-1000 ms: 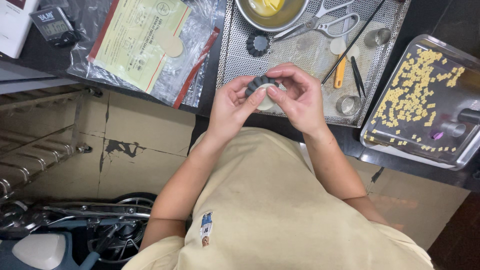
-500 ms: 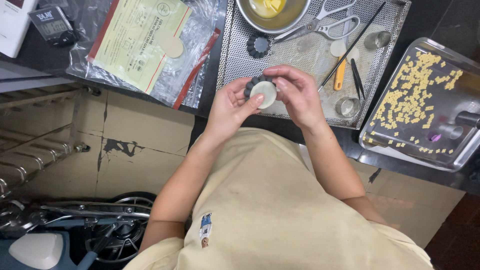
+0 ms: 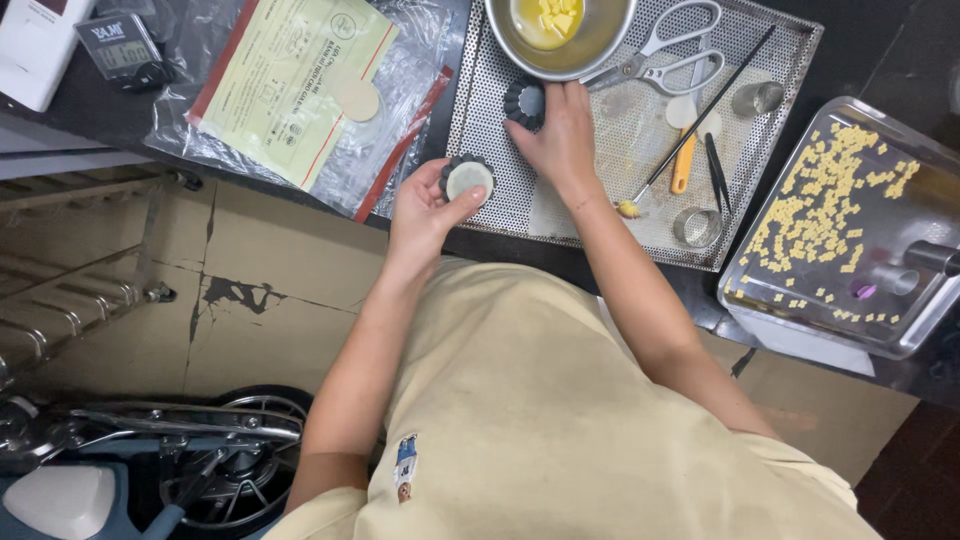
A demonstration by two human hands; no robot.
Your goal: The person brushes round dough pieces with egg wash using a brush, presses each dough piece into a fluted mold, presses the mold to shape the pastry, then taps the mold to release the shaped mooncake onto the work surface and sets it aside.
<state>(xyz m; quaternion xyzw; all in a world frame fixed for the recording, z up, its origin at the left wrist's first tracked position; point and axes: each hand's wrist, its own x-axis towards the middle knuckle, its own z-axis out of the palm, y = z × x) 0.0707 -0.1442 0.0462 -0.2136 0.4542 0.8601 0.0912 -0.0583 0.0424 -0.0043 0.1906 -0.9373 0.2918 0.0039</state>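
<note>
My left hand [image 3: 425,205] pinches a small dark fluted mould [image 3: 468,178] by its rim, thumb on one side and fingers on the other, with a pale round of dough sitting inside it; I hold it just off the near left corner of the perforated tray [image 3: 500,120]. My right hand [image 3: 560,130] lies further out on that tray, palm down, fingers curled loosely, fingertips touching a second mould [image 3: 525,102] that sits empty on the mesh. Right of this hand lie a thin brush [image 3: 690,125], an orange-handled tool [image 3: 683,170], black tweezers [image 3: 716,170] and two metal ring cutters [image 3: 696,227]. Just beyond my right hand stands a steel bowl [image 3: 600,40] holding yellow cubes, with scissors [image 3: 665,45] beside it. Beyond my left hand lies a clear bag [image 3: 300,90] with a printed sheet. Far to the right, another tray [image 3: 900,330] carries scattered yellow bits.
</note>
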